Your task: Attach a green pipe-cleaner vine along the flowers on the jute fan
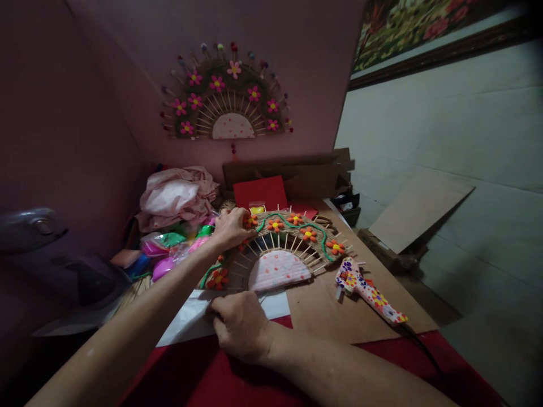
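A fan-shaped craft piece point(292, 237) lies on the table, made of jute, wooden sticks, green cord and orange flowers, with a pink dotted half-disc point(278, 270) at its base. My left hand point(231, 228) reaches over its upper left rim, fingers curled and pressing on an orange flower there. My right hand point(240, 328) rests closed on a white sheet point(190, 319) at the fan's near edge; whether it pinches anything is hidden.
A glue gun point(369, 291) covered in flower stickers lies to the right on brown cardboard point(339, 311). Pink cloth point(176, 198) and coloured bags are piled at the left. A finished fan point(227, 99) hangs on the wall. A red box point(261, 193) stands behind.
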A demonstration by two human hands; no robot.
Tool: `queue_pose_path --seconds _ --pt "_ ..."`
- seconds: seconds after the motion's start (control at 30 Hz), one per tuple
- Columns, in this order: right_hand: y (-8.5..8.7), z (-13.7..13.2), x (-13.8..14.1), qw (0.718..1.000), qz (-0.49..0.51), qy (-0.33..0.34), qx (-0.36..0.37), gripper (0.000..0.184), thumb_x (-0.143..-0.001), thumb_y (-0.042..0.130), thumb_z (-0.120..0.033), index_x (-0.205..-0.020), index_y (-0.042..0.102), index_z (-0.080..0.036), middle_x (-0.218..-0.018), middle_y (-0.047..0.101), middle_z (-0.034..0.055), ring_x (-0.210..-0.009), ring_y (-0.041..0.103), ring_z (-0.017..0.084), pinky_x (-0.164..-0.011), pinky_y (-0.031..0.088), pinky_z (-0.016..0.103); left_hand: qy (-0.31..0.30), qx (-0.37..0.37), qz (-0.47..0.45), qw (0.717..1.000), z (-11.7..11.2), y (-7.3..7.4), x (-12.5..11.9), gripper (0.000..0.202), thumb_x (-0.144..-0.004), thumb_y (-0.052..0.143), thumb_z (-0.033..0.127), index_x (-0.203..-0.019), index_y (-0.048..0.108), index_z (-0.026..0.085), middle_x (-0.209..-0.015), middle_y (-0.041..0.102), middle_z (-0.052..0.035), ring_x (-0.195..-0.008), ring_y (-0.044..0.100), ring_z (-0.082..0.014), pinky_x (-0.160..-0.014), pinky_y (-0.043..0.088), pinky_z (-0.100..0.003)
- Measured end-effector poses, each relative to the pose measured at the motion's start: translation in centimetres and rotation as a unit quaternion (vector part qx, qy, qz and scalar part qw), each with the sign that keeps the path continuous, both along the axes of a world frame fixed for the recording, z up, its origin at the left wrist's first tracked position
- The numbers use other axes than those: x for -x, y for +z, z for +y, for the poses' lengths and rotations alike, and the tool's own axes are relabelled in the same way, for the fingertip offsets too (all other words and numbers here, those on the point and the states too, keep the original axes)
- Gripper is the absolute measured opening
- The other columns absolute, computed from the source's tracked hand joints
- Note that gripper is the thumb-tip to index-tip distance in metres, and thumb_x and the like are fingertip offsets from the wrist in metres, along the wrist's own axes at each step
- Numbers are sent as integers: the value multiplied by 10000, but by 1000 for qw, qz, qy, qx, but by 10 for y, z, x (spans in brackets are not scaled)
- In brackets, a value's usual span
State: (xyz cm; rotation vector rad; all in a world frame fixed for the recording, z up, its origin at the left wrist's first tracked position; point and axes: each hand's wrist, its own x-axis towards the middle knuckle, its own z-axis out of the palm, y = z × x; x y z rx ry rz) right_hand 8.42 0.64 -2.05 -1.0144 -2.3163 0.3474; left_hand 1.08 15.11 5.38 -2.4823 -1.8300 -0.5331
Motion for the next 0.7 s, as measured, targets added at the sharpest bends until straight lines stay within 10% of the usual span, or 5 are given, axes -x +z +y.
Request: queue_pose_path --seconds 0.7 --pt "0 1 0 1000 -13 -3 14 231 -758 524 -255 -899 699 -203 -766 733 69 -708 680 215 -616 474 288 -24 -96 -64 993 4 -9 -35 112 -712 611 301 -768 690 244 -1005 604 -68 -1076 404 -292 -877 348 -410"
